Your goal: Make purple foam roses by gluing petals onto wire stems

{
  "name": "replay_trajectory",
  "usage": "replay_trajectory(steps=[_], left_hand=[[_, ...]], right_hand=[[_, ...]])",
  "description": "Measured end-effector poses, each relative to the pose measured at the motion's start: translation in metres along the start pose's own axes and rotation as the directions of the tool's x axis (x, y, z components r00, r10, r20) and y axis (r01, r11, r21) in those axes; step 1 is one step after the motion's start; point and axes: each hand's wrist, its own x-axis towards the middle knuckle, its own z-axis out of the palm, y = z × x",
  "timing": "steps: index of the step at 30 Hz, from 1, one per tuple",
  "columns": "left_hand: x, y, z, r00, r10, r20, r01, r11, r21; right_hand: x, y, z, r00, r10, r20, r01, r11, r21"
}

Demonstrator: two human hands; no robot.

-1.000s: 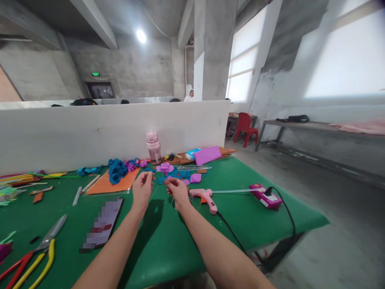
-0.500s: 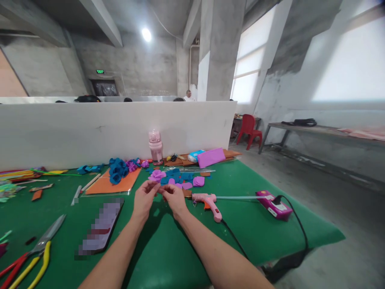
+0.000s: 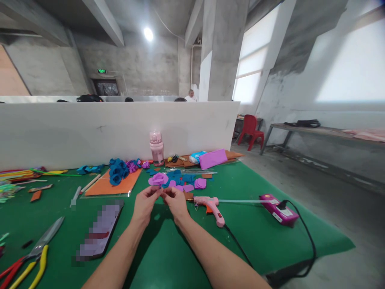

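A purple flower [image 3: 158,179] of layered petals rises just above my fingertips. My left hand [image 3: 146,204] is closed in a pinch at its underside. Thumb and fingers of my right hand [image 3: 176,204] are also pinched together, meeting the left fingertips below the bloom; what lies between them is hidden. Beyond my hands are loose purple petals [image 3: 188,188] and blue pieces [image 3: 176,176]. Close by on the right, a pink glue gun [image 3: 212,204] lies on its side with a long clear glue stick [image 3: 240,201] in its back end.
The green table [image 3: 168,257] also bears red-and-yellow-handled shears [image 3: 39,249], a phone [image 3: 100,230], blue flowers [image 3: 118,170] on an orange sheet [image 3: 112,186], a pink bottle [image 3: 157,148] and a magenta power box [image 3: 279,209] with a black cable. A white partition [image 3: 120,128] stands behind.
My hands have lowered slightly and come a little closer to me, and the purple flower shows more fully above the fingers. The view has shifted slightly; other things lie as before.
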Motion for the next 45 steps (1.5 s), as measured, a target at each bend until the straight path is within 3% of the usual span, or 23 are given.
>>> replay_trajectory(steps=[4, 9, 13, 18, 23, 38, 45], left_hand=[[0.002, 0.002, -0.003, 0.999, 0.007, -0.053, -0.007, 1.0, 0.0], [0.001, 0.007, -0.002, 0.999, -0.034, -0.013, 0.032, 0.989, -0.141], [-0.001, 0.007, -0.003, 0.994, -0.105, 0.037, 0.11, 0.979, -0.171], [-0.001, 0.0, -0.003, 0.986, -0.114, 0.124, 0.127, 0.987, -0.102], [-0.002, -0.004, -0.002, 0.985, -0.082, 0.149, 0.095, 0.992, -0.083], [-0.003, -0.004, -0.001, 0.989, -0.053, 0.14, 0.061, 0.997, -0.049], [-0.002, -0.004, -0.001, 0.989, -0.084, 0.122, 0.09, 0.995, -0.044]], right_hand=[[0.002, 0.004, -0.002, 0.999, -0.019, 0.048, 0.024, 0.995, -0.098], [0.007, -0.006, -0.01, 0.995, -0.08, 0.067, 0.094, 0.967, -0.235], [0.008, -0.03, -0.024, 0.957, -0.287, -0.031, 0.24, 0.85, -0.468], [0.005, -0.048, -0.034, 0.897, -0.439, 0.05, 0.385, 0.72, -0.577], [0.003, -0.054, -0.036, 0.871, -0.473, 0.132, 0.458, 0.684, -0.569], [0.004, -0.054, -0.034, 0.916, -0.397, 0.061, 0.373, 0.783, -0.498], [0.018, -0.035, -0.039, 0.99, -0.132, 0.04, 0.137, 0.978, -0.155]])
